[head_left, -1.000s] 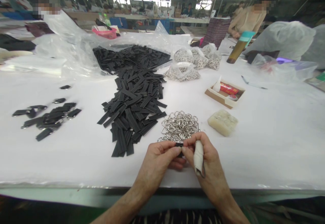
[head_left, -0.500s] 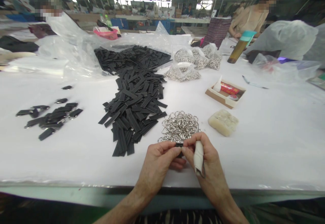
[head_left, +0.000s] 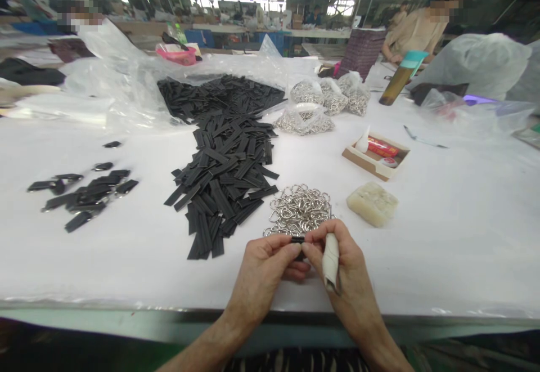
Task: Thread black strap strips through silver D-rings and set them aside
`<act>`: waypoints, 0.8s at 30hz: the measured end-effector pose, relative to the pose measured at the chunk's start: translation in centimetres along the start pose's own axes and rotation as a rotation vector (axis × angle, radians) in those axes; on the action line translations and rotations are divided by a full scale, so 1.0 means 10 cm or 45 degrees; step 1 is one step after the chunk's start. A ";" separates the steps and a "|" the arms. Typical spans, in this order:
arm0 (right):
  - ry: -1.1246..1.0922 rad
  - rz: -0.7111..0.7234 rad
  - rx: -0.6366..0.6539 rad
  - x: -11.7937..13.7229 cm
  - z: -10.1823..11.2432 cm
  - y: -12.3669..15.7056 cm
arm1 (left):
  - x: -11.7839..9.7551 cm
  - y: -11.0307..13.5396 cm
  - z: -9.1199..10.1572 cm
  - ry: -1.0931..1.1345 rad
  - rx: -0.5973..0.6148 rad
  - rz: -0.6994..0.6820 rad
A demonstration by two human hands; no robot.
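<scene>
My left hand (head_left: 265, 265) and my right hand (head_left: 341, 265) meet near the table's front edge, both pinching a small black strap piece (head_left: 297, 240) between thumbs and fingertips. A white wrapped tool (head_left: 330, 260) lies under my right hand's fingers. Just beyond the hands lies a heap of silver metal rings (head_left: 299, 209). A large pile of black strips (head_left: 223, 169) spreads from the middle of the table toward the back.
Finished black pieces (head_left: 80, 195) lie at the left. A pale block (head_left: 372, 203) and a small cardboard tray (head_left: 373, 155) with tubes sit at the right. Bags of rings (head_left: 324, 104), clear plastic sheets, a bottle (head_left: 396, 79) and other people are at the back.
</scene>
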State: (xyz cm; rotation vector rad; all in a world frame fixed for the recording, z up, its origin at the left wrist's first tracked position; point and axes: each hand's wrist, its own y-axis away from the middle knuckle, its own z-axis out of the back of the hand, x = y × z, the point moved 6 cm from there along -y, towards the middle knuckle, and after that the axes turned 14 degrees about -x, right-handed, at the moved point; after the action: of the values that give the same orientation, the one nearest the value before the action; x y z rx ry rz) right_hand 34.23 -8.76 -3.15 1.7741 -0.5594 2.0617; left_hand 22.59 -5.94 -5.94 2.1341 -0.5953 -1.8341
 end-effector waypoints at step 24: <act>0.007 -0.042 -0.131 -0.15 0.78 -0.21 | -0.02 -0.07 0.00 0.086 0.055 0.088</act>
State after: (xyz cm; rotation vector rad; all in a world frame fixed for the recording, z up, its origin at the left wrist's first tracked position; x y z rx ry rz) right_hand 42.13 -10.97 -3.50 1.7071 -0.6191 1.9788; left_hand 22.64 -5.23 -6.03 2.1650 -0.6902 -1.7214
